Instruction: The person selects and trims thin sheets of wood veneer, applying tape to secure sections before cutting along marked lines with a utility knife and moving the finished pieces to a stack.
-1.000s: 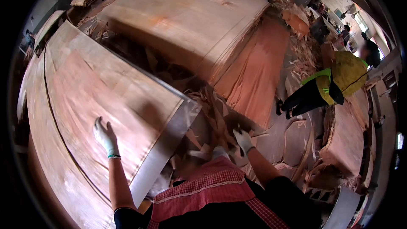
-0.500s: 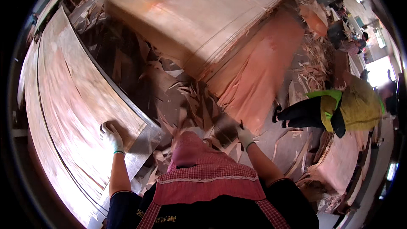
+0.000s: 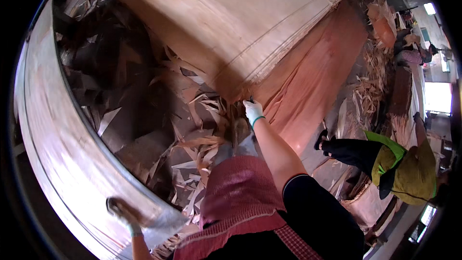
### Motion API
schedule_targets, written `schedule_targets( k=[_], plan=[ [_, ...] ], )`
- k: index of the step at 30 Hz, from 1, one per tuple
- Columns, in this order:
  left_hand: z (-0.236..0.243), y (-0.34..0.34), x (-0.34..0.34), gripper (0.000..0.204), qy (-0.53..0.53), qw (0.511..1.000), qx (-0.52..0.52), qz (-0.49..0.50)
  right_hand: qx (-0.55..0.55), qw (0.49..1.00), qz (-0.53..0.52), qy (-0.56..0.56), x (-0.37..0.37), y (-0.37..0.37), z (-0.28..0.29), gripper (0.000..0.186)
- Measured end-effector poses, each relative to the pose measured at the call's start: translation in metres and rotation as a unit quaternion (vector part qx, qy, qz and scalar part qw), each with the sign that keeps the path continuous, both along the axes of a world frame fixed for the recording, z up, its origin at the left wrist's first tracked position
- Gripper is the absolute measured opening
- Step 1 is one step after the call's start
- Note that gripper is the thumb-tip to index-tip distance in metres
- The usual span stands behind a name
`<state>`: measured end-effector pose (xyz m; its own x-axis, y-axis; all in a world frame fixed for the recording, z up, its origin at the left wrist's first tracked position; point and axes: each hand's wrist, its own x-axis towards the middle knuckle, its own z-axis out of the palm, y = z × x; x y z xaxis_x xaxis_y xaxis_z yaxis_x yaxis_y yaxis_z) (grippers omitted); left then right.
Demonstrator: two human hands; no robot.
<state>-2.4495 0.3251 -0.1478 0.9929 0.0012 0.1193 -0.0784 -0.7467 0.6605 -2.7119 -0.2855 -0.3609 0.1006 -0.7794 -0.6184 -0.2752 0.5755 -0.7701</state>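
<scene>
1. Left white-gloved hand (image 3: 124, 217) over the long pale wood-veneer sheet (image 3: 67, 159), far left — blurred, can't tell whether spread.
2. Right white-gloved hand (image 3: 253, 111) — pinching a small dark object (image 3: 250, 99) near the thick pale veneer stack (image 3: 231, 24).

No legible writing or signs

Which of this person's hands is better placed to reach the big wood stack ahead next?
Probably the right hand: it is by the near corner of the big wood stack, while the left hand is at lower left, over the pale surface.
</scene>
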Motion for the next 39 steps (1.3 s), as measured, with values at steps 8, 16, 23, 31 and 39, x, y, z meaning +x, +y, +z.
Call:
schedule_targets(
  k=[8, 16, 23, 31, 39],
  plan=[
    [0.009, -0.009, -0.006, 0.053, 0.053, 0.999, -0.006, 0.012, -0.033, 0.97, -0.143, 0.196, 0.069, -0.068, -0.184, 0.027],
    [0.009, -0.05, -0.001, 0.051, 0.087, 0.995, 0.009, 0.053, 0.058, 0.947, -0.305, 0.086, 0.088, -0.073, -0.197, 0.027],
    [0.002, -0.056, 0.006, 0.05, 0.119, 0.991, -0.021, 0.056, 0.006, 0.968, -0.232, 0.1, 0.102, -0.084, -0.147, 0.031],
    [0.009, -0.04, 0.015, 0.048, 0.169, 0.978, -0.104, 0.06, -0.067, 0.979, -0.147, 0.126, 0.141, -0.112, 0.055, 0.025],
    [0.029, -0.039, 0.017, 0.046, 0.217, 0.958, -0.171, 0.076, -0.26, 0.96, 0.043, 0.091, 0.21, -0.199, 0.21, 0.028]
  ],
)
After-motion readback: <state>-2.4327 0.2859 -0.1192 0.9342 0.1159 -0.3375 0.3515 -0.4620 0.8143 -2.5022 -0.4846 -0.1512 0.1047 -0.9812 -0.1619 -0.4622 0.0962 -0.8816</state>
